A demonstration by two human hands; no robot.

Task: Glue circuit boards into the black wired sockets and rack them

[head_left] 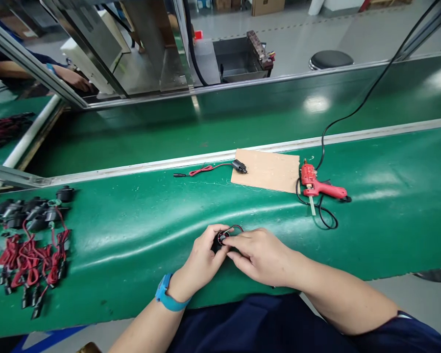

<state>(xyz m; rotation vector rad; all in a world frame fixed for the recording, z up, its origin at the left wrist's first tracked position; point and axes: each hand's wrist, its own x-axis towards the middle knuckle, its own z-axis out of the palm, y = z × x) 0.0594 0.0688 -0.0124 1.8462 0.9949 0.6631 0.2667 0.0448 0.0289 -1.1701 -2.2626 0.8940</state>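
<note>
A black stool [331, 60] and a cardboard box [268, 7] stand farther back.

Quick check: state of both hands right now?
Left hand: closed, holding a black round part.
Right hand: fingertips at that part; whether it grips anything cannot be told.

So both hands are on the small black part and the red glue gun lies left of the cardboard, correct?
Not quite: the head view shows the red glue gun right of the cardboard. The left hand and right hand are on the small black part.
</note>
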